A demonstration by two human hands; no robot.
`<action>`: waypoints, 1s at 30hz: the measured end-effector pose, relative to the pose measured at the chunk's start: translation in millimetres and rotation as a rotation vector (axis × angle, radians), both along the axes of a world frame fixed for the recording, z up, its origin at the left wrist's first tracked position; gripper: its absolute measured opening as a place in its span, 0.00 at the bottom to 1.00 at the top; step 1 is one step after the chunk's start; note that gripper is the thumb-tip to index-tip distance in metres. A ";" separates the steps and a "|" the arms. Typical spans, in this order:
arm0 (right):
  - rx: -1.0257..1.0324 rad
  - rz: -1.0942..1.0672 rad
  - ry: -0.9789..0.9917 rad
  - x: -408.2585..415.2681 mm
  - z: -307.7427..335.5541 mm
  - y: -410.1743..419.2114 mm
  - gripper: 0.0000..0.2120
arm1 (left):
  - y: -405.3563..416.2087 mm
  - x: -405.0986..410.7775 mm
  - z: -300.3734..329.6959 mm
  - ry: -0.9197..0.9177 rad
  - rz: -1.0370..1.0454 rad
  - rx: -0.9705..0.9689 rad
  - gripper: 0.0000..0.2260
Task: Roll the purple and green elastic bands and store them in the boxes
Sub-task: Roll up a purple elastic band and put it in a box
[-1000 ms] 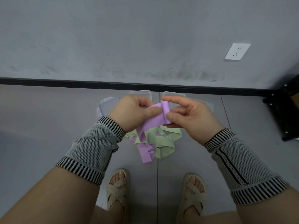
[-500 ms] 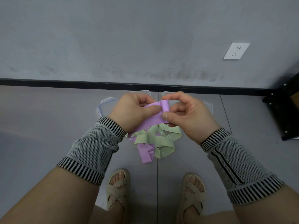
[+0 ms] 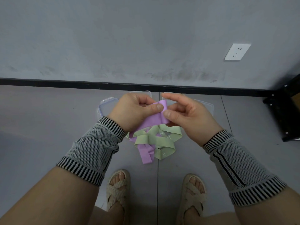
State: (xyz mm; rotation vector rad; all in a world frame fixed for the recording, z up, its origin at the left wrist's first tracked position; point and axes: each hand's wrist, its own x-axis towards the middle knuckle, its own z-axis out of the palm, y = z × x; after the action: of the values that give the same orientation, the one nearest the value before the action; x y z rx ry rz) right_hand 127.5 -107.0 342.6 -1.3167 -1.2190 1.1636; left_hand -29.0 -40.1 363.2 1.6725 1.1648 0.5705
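I hold a purple elastic band (image 3: pixel 154 120) in the air above the floor, its near end curled into a small roll. My left hand (image 3: pixel 134 109) pinches that roll between thumb and fingers. My right hand (image 3: pixel 186 116) has its thumb on the roll's right end, and its index finger is lifted off. The band's loose tail hangs down behind my left wrist. Below on the floor lies a tangle of green bands (image 3: pixel 157 140) and another purple band (image 3: pixel 146 153). Clear plastic boxes (image 3: pixel 106 106) sit on the floor behind my hands, mostly hidden.
A grey wall with a black skirting strip (image 3: pixel 65 82) runs just beyond the boxes. A white socket (image 3: pixel 237 51) is on the wall at the right. A black metal frame (image 3: pixel 285 114) stands at the right edge. My sandalled feet (image 3: pixel 117 190) are below the bands.
The right index finger has lifted off the roll and the right hand has opened somewhat. The left thumb has slid further onto the roll. The roll looks slightly thicker.
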 end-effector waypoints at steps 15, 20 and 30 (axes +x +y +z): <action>-0.007 0.000 -0.014 4.4 0.7 -1.1 0.18 | 4.8 -3.3 -5.4 0.137 -0.094 0.159 0.07; 0.023 -0.024 -0.032 0.8 1.8 1.1 0.16 | 1.7 2.6 -8.4 0.098 0.001 0.238 0.08; 0.068 -0.048 -0.081 -1.4 1.6 1.4 0.16 | -3.7 8.8 -7.3 0.008 0.036 0.211 0.10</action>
State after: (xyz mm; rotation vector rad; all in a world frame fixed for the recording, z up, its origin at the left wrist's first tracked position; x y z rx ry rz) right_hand 126.1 -105.6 344.2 -1.3456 -1.2676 1.0344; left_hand -20.3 -43.8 355.9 1.8356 1.1748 0.7307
